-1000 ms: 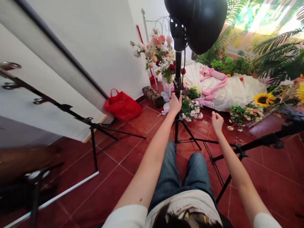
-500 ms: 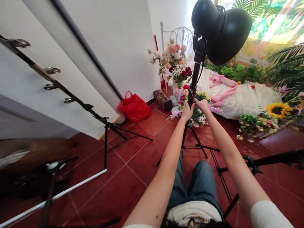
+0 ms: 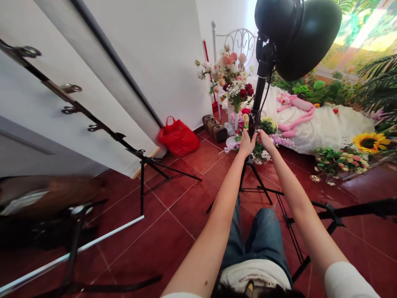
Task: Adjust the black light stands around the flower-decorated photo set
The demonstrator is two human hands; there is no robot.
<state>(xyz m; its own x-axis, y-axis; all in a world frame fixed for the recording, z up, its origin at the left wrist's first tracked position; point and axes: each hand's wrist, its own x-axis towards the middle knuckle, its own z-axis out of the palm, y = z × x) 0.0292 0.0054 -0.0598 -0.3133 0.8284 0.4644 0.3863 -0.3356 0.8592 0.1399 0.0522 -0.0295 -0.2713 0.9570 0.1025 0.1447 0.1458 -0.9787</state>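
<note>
A black light stand (image 3: 258, 96) rises in front of me, topped by a large black lamp head (image 3: 305, 39) with a cable hanging beside the pole. My left hand (image 3: 247, 143) is wrapped round the pole below a clamp joint. Close on its right, my right hand (image 3: 265, 140) has its fingers pressed together at a small part on the side of the joint; what they pinch is too small to make out. Below my hands the stand's black tripod legs (image 3: 260, 184) spread on the red tiled floor.
Flower bouquets (image 3: 232, 68) stand just behind the pole. A red bag (image 3: 179, 138) and a brown roll (image 3: 214, 128) lie by the wall. Other black stands (image 3: 155, 165) are at left and right. A white-covered bed (image 3: 328, 128) holds a pink plush toy (image 3: 296, 105).
The lamp head looks larger and slightly farther right, as the whole view has shifted a little. Both hands keep to the same part of the pole.
</note>
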